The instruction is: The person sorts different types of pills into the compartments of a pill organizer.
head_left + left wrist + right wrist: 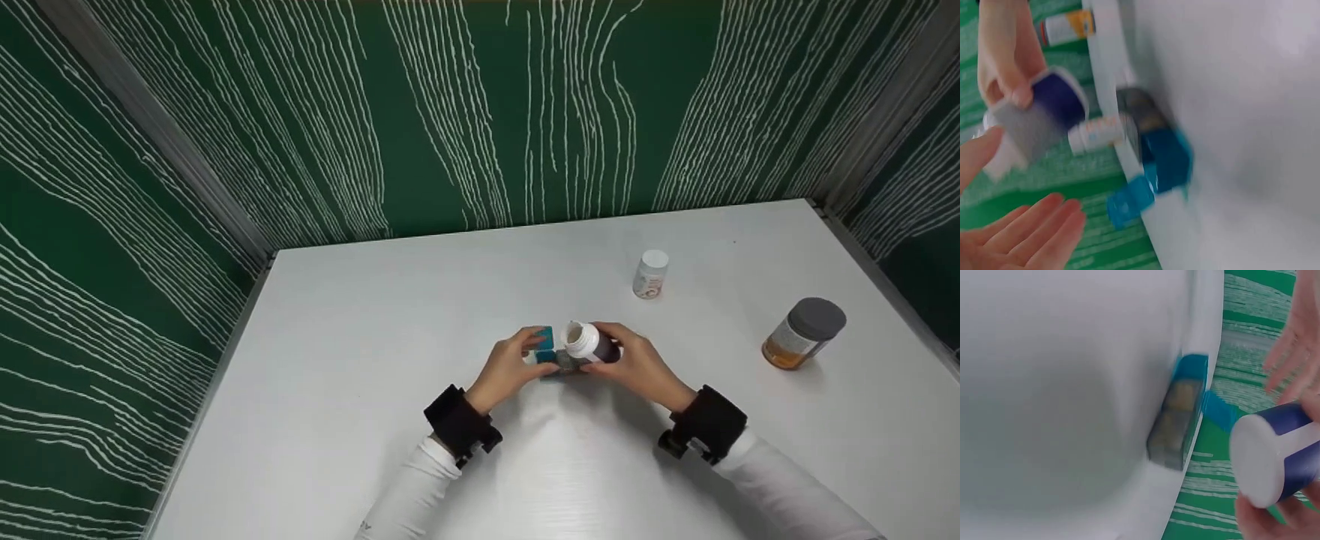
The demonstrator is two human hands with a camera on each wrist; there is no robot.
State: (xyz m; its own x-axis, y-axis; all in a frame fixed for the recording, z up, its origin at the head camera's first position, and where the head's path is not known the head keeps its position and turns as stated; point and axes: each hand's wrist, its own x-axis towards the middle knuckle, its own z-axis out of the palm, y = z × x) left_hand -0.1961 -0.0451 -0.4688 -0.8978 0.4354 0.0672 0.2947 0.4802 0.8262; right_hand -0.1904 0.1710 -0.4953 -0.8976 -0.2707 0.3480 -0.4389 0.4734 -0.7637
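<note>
My right hand (637, 364) grips a white pill bottle (581, 341) with a dark blue label. The bottle is tilted, its uncapped mouth facing the left hand. Beneath it on the table stands a small pill box (1176, 422), part grey and part teal, with blurred tan contents showing through the grey part. Its teal lid (1130, 201) stands open at the teal end. Beside that lid is my left hand (506, 367); in the left wrist view its fingers (1044, 230) are extended and hold nothing. What lies inside the bottle cannot be made out.
Behind the hands, to the right, a small white capped bottle (651, 275) stands upright. Farther right is a larger jar (802, 334) with a grey lid and amber lower part. Green panels (420, 112) with white streaks enclose the white table (337, 450) at the back and sides.
</note>
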